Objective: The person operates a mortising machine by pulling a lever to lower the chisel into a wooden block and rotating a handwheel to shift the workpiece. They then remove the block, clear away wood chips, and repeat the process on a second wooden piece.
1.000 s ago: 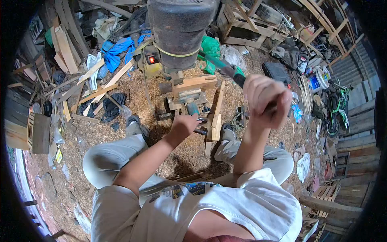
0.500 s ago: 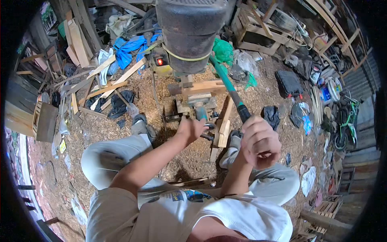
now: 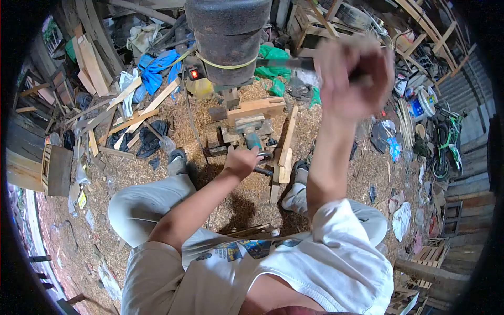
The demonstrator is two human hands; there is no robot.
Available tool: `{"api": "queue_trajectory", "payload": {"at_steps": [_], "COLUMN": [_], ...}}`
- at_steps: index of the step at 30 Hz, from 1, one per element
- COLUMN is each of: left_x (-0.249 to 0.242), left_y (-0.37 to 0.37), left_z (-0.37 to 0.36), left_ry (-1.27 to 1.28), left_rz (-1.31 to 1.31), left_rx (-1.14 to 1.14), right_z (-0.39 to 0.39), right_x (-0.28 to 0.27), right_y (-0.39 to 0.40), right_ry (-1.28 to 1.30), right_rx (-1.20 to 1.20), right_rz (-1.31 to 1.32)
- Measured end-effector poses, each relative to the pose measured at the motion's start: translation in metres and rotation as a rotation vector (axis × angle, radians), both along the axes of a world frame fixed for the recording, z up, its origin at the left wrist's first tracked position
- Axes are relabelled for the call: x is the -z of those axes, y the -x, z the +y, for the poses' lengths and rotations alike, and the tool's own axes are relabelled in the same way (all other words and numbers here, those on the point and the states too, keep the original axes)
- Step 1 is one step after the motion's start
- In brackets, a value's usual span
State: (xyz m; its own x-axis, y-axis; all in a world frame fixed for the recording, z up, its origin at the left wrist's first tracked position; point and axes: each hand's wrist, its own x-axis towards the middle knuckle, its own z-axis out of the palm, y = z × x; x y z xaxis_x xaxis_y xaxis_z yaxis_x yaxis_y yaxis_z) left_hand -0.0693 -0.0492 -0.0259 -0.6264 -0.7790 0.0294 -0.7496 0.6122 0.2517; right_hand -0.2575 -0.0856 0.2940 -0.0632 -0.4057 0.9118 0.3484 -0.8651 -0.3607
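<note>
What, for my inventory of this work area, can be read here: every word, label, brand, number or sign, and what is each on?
No text reads clearly.
Shirt: printed lettering, too blurred and creased to read.
White bucket: blue label, too small to read.
Yellow scrap: dark marks, too small to read.
Blue-and-white packaging: any print too small to read.

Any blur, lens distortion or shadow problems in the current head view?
Head view: right hand smeared, probably by motion; left hand noticeably crisper. Head view: strong fisheye bending, black corners. Head view: dark shadow on the ground between the legs; small red light glowing; bright strip at the lower-left edge.
</note>
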Motion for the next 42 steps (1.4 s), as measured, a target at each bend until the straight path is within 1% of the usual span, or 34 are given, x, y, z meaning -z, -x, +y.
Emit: {"api": "queue_trajectory", "payload": {"at_steps": [1, 2, 3, 4, 5, 6, 7, 8, 9, 11, 12, 13, 14, 15, 16, 20, 21, 23, 24, 26, 27, 29, 30, 31, 33, 34, 35, 36, 37, 38, 39, 40, 41, 42], "left_x": [-0.001, 0.001, 0.001, -0.002, -0.006, -0.009, -0.010, 0.011, 0.008, 0.002, 0.018, 0.020, 0.020, 0.015, 0.010, 0.004, 0.005, 0.009, 0.010, 0.015, 0.020, 0.020, 0.016, 0.012, 0.002, 0.001, 0.002, 0.004, 0.007, 0.009, 0.005, -0.003, -0.007, -0.006], "left_y": [0.002, 0.005, 0.009, 0.012, 0.013, 0.013, 0.012, 0.009, 0.008, 0.003, 0.002, 0.001, 0.002, 0.003, 0.002, 0.000, -0.001, 0.000, 0.002, 0.003, 0.004, 0.002, 0.001, 0.000, 0.000, 0.000, 0.000, 0.000, 0.002, 0.004, 0.005, 0.004, 0.003, 0.003], "left_z": [-0.001, -0.004, -0.006, -0.006, -0.006, -0.007, -0.008, -0.010, -0.010, -0.006, -0.006, -0.006, -0.007, -0.007, -0.006, -0.006, -0.006, -0.004, -0.004, -0.006, -0.006, -0.006, -0.005, -0.004, -0.004, -0.004, -0.004, -0.005, -0.005, -0.005, -0.004, -0.002, -0.001, -0.002], "left_ry": [0.007, -0.047, -0.099, -0.093, -0.148, -0.201, -0.255, -0.190, -0.187, -0.077, -0.023, -0.022, -0.033, -0.045, -0.064, -0.073, -0.059, -0.051, -0.025, -0.002, 0.004, 0.011, 0.010, 0.007, -0.029, -0.060, -0.064, -0.057, -0.053, -0.060, -0.062, -0.078, -0.093, -0.096], "left_rz": [0.004, -0.121, -0.244, -0.235, -0.255, -0.277, -0.299, -0.224, -0.220, -0.192, -0.074, -0.075, -0.101, -0.127, -0.131, -0.126, -0.122, -0.120, -0.157, -0.194, -0.169, -0.145, -0.138, -0.130, -0.139, -0.148, -0.148, -0.118, -0.088, -0.097, -0.093, -0.068, -0.045, -0.078], "left_rx": [0.006, -0.021, -0.049, -0.047, -0.053, -0.060, -0.069, -0.064, -0.065, -0.012, -0.025, -0.023, -0.027, -0.032, -0.030, -0.019, -0.012, -0.002, -0.007, -0.014, -0.024, -0.035, -0.027, -0.019, -0.019, -0.017, -0.014, -0.026, -0.037, -0.048, -0.047, -0.049, -0.053, -0.042], "right_z": [-0.036, -0.065, -0.068, -0.083, -0.102, -0.110, -0.114, -0.118, -0.123, -0.127, -0.121, -0.126, -0.132, -0.130, -0.128, -0.162, -0.174, -0.195, -0.203, -0.210, -0.200, -0.178, -0.183, -0.184, -0.177, -0.154, -0.150, -0.125, -0.088, -0.054, -0.021, 0.005, 0.052, 0.086], "right_x": [-0.015, -0.025, -0.041, -0.047, -0.042, -0.033, -0.009, 0.014, 0.039, 0.088, 0.109, 0.131, 0.153, 0.155, 0.158, 0.148, 0.144, 0.131, 0.121, 0.095, 0.086, 0.074, 0.083, 0.100, 0.132, 0.139, 0.178, 0.206, 0.238, 0.276, 0.311, 0.366, 0.374, 0.396], "right_y": [0.006, 0.012, -0.007, -0.022, -0.023, -0.026, -0.026, -0.028, -0.031, -0.041, -0.048, -0.043, -0.033, -0.032, -0.032, -0.028, -0.025, -0.021, -0.023, -0.035, -0.039, -0.048, -0.044, -0.037, -0.023, -0.024, -0.010, -0.010, -0.012, -0.012, -0.020, -0.017, -0.023, -0.028], "right_ry": [0.154, 0.196, -0.068, -0.124, -0.130, -0.069, -0.185, -0.179, -0.215, -0.297, -0.251, -0.251, -0.227, -0.204, -0.285, -0.374, -0.380, -0.465, -0.467, -0.979, -0.984, -0.939, -0.960, -0.963, -0.789, -0.684, -0.720, -0.699, -0.694, -0.737, -0.864, -0.930, -1.077, -1.140], "right_rx": [-0.044, 0.178, 0.125, 0.102, 0.082, 0.268, 0.496, 0.495, 0.455, 0.375, 0.582, 0.584, 0.631, 0.677, 0.607, 0.471, 0.471, 0.239, 0.239, 0.026, 0.027, 0.111, 0.075, 0.074, 0.206, 0.373, 0.484, 0.615, 0.829, 0.962, 0.983, 1.024, 1.264, 1.189], "right_rz": [0.048, 0.108, -0.063, -0.179, -0.157, -0.064, 0.038, 0.041, 0.065, 0.111, 0.119, 0.117, 0.250, 0.384, 0.372, 0.301, 0.304, 0.256, 0.255, -0.041, -0.042, -0.013, -0.029, -0.027, 0.117, 0.186, 0.111, 0.028, -0.029, -0.074, -0.341, -0.420, -0.044, 0.064]}}
